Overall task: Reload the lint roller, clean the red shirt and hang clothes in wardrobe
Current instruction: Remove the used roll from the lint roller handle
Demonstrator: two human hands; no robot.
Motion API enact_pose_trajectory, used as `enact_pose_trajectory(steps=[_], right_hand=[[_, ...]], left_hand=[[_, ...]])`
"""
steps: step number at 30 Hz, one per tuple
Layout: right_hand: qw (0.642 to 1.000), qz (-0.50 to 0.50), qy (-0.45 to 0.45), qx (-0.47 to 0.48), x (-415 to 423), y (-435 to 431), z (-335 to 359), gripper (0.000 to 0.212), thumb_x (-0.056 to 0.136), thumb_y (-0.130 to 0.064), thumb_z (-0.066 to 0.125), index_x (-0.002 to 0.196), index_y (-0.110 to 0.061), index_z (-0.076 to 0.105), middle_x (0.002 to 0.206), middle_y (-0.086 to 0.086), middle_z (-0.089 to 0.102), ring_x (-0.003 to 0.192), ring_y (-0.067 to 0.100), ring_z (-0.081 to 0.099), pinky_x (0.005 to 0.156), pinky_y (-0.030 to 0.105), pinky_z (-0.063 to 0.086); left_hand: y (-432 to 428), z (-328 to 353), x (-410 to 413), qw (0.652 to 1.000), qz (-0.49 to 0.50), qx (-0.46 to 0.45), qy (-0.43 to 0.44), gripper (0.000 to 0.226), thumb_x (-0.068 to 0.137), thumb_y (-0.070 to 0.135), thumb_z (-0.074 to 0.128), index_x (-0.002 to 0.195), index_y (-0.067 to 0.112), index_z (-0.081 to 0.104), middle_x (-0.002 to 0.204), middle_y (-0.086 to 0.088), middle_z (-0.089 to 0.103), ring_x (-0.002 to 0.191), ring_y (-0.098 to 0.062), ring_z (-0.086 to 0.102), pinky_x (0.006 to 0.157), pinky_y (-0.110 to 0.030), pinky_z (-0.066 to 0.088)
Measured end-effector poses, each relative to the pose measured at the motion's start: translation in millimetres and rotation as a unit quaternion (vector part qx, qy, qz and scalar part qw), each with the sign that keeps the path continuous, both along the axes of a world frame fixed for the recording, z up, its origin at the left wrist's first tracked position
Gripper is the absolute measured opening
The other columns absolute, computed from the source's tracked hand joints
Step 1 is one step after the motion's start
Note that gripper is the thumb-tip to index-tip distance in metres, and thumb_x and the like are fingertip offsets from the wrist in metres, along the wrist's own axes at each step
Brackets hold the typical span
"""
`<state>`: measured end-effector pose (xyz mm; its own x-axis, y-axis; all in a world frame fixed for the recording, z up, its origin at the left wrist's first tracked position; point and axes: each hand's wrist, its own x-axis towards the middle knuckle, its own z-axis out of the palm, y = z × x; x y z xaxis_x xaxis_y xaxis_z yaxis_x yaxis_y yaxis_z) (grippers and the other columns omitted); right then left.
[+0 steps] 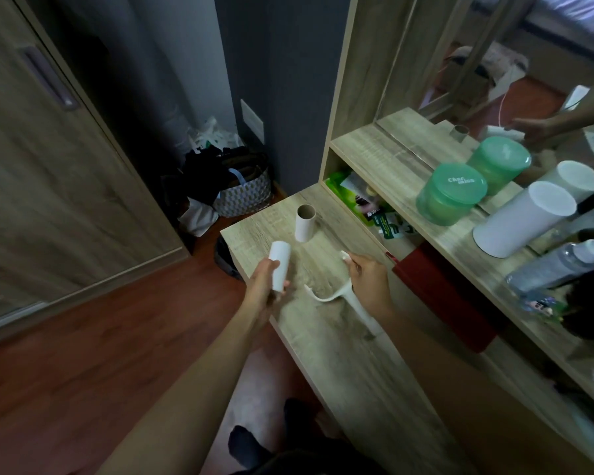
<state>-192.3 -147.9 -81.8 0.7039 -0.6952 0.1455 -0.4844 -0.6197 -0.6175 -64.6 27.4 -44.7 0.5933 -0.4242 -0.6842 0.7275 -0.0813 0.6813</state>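
My left hand (263, 289) grips a fresh white lint roll (279, 265) and holds it just above the wooden dressing table (367, 378). To its right, my right hand (369, 277) holds the white lint roller frame (352, 303) near its bare spindle, the handle pointing down toward me. An empty cardboard core (305, 222) stands upright on the table beyond both hands. A red cloth (443, 296) lies folded in the open shelf to the right. The wardrobe door (48, 166) on the left is closed.
A shelf above the table carries a green lidded jar (451, 193), a white cylinder (523, 219) and a spray bottle (563, 264) in front of a mirror. A patterned bag (244, 193) with dark clothes sits on the floor in the corner.
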Motion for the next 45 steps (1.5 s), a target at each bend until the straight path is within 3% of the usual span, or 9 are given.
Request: enact_pose_trajectory(steps=[4, 8, 12, 17, 20, 24, 29, 38, 45], right_hand=[[0.999, -0.036, 0.013, 0.025, 6.6, -2.7, -4.8, 0.027, 0.096, -0.015, 0.05, 0.116, -0.012, 0.068, 0.094, 0.008, 0.07, 0.08, 0.017, 0.063, 0.068, 0.018, 0.038], [0.995, -0.059, 0.044, 0.066, 8.1, -4.5, -7.9, 0.026, 0.093, -0.01, 0.05, 0.112, -0.004, 0.068, 0.096, 0.015, 0.068, 0.083, 0.022, 0.06, 0.068, 0.022, 0.035], [0.988, -0.087, 0.086, 0.09, 7.4, -8.3, -7.5, 0.027, 0.092, -0.02, 0.052, 0.108, -0.002, 0.064, 0.1, 0.017, 0.063, 0.095, 0.031, 0.059, 0.07, 0.03, 0.041], [0.992, -0.06, -0.031, 0.108, 20.5, 10.4, 37.3, 0.027, 0.093, -0.026, 0.054, 0.113, -0.011, 0.064, 0.107, 0.007, 0.062, 0.096, 0.019, 0.058, 0.08, 0.031, 0.049], [0.967, 0.04, -0.074, 0.239, 25.7, 28.6, 68.9, 0.027, 0.094, -0.029, 0.056, 0.117, -0.017, 0.062, 0.104, -0.005, 0.064, 0.09, 0.004, 0.06, 0.076, 0.014, 0.048], [0.937, 0.122, -0.099, 0.312, 32.1, 46.3, 78.7, 0.038, 0.086, -0.028, 0.068, 0.122, -0.02, 0.059, 0.112, -0.003, 0.065, 0.097, 0.009, 0.065, 0.083, 0.028, 0.055], [0.926, 0.101, -0.143, 0.335, 38.0, 58.7, 81.2, 0.039, 0.081, -0.019, 0.074, 0.117, -0.017, 0.063, 0.113, -0.004, 0.066, 0.09, 0.02, 0.068, 0.08, 0.039, 0.058], [0.852, 0.054, -0.177, 0.491, 38.2, 58.5, 86.1, 0.038, 0.08, -0.001, 0.071, 0.115, -0.005, 0.059, 0.115, 0.016, 0.063, 0.092, 0.027, 0.069, 0.079, 0.032, 0.059], [0.823, 0.035, -0.194, 0.532, 37.3, 58.5, 87.9, 0.035, 0.077, -0.002, 0.074, 0.108, -0.002, 0.058, 0.112, 0.012, 0.064, 0.086, 0.026, 0.071, 0.08, 0.03, 0.058]], left_hand=[[-2.2, 3.2, -0.1, 0.999, -0.019, -0.016, -0.043, 0.024, 0.093, 0.025, 0.056, 0.115, 0.016, 0.053, 0.099, -0.014, 0.057, 0.061, -0.014, 0.058, 0.039, -0.018, 0.043], [-3.9, 6.0, 1.4, 0.998, -0.019, -0.019, -0.065, 0.042, 0.091, 0.026, 0.064, 0.123, 0.005, 0.048, 0.094, -0.01, 0.062, 0.063, -0.011, 0.063, 0.044, -0.02, 0.045], [0.9, 6.9, 5.7, 0.995, -0.028, -0.011, -0.096, 0.043, 0.087, 0.029, 0.069, 0.12, 0.012, 0.047, 0.1, -0.011, 0.064, 0.067, -0.011, 0.065, 0.052, -0.021, 0.047], [9.8, 12.4, 16.0, 0.987, -0.032, -0.003, -0.157, 0.038, 0.09, 0.029, 0.066, 0.119, 0.007, 0.055, 0.091, -0.01, 0.059, 0.05, -0.004, 0.054, 0.043, -0.014, 0.041], [10.2, 15.1, 23.8, 0.987, -0.015, -0.007, -0.161, 0.036, 0.089, 0.03, 0.067, 0.115, 0.007, 0.055, 0.081, -0.005, 0.055, 0.048, -0.004, 0.047, 0.042, -0.015, 0.039], [7.6, 22.6, 31.2, 0.989, -0.014, -0.011, -0.15, 0.03, 0.093, 0.034, 0.06, 0.112, 0.014, 0.05, 0.075, -0.002, 0.048, 0.05, -0.007, 0.041, 0.04, -0.016, 0.036], [6.6, 31.8, 39.4, 0.987, -0.022, -0.022, -0.159, 0.008, 0.095, 0.027, 0.056, 0.099, 0.021, 0.052, 0.078, -0.003, 0.046, 0.05, -0.007, 0.038, 0.04, -0.017, 0.036], [6.7, 46.5, 46.5, 0.954, -0.11, -0.01, -0.278, 0.013, 0.093, 0.023, 0.06, 0.1, 0.015, 0.051, 0.076, 0.003, 0.051, 0.052, -0.006, 0.04, 0.042, -0.014, 0.034], [4.1, 49.6, 50.1, 0.957, -0.125, -0.029, -0.259, 0.008, 0.094, 0.02, 0.059, 0.089, 0.021, 0.053, 0.077, -0.001, 0.049, 0.049, -0.007, 0.038, 0.041, -0.015, 0.032]])
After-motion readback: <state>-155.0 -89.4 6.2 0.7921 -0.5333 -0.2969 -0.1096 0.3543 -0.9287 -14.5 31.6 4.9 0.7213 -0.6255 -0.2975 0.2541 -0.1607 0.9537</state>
